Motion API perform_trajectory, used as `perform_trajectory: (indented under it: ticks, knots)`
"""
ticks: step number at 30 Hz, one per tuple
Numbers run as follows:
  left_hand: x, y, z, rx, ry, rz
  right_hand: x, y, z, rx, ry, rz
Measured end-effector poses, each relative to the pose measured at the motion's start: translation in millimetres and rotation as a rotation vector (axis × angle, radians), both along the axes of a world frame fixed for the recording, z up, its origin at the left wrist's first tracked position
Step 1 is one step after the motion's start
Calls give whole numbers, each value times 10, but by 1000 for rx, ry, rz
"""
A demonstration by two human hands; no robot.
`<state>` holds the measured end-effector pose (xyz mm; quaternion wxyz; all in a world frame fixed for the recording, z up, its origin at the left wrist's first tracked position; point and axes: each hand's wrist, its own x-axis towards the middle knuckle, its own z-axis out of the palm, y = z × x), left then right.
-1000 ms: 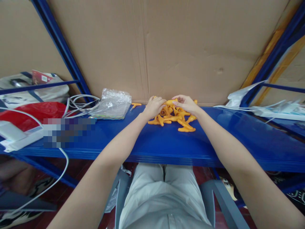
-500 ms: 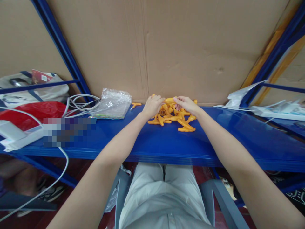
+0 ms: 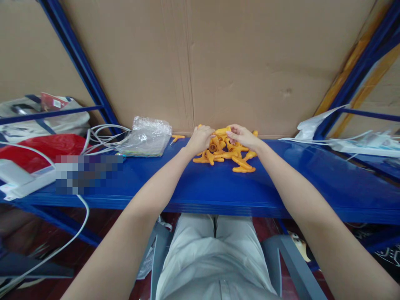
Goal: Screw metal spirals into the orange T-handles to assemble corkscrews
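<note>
On the blue desk (image 3: pixel 200 187), the left hand (image 3: pixel 201 139) grips one end of a yellow tool (image 3: pixel 221 131), the right hand (image 3: pixel 245 137) pinches the other, over the pile (image 3: pixel 228 155); a slack pinch could drop it

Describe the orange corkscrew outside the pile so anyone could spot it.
Look along the back of the blue table. Between the clear plastic bag and the left hand lies the corkscrew. Unlike the piled orange pieces, it sits alone, metal spiral showing.
</note>
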<state>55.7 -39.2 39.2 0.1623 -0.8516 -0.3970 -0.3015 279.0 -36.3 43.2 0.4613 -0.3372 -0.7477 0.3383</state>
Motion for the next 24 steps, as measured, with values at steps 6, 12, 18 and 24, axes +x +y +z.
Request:
perform_trajectory:
  ticks: [6,12,18,24]
  knots:
    - [-7,36,-6,-34,-26,-13,56,47,-29,111,-58,31]
    - [-29,144,-23,-168,-129,-154,71,136,-58,272,-160,-47]
    - [-50,217,-42,-436,-271,-309,123,159,-38,326,-248,-54]
    - [-11,124,-48,-285,-92,-230,215,136,-58,161,-274,4]
